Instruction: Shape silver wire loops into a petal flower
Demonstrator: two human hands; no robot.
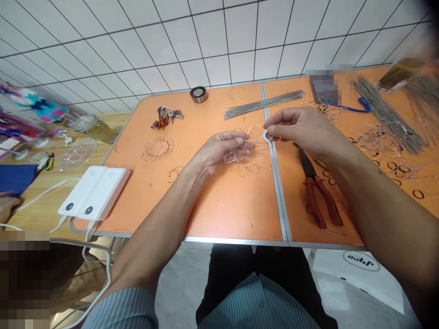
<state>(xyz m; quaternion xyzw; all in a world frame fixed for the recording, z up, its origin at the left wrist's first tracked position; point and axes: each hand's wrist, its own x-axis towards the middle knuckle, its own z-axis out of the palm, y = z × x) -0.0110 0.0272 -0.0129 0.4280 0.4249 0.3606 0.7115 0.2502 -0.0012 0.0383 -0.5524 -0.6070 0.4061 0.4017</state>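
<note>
My left hand (224, 148) is closed on a ring of thin wire bent into petal-like loops (252, 170), its fingers passing behind some of the loops. At the ring's right side my right hand (295, 130) pinches thumb against fingers on the wire. A small pale round piece (266, 135) shows at those right fingertips; what it is I cannot make out. Another looped wire ring (157, 149) lies flat to the left. Red-handled pliers (320, 196) rest on the orange table below my right forearm.
A bundle of straight wires (262, 105) and a roll of tape (199, 94) lie at the back. Two white power banks (94, 192) with cables are at the left edge. Looped wire pieces (380, 141), small dark rings (418, 194) and a thicker wire bundle (391, 114) cover the right.
</note>
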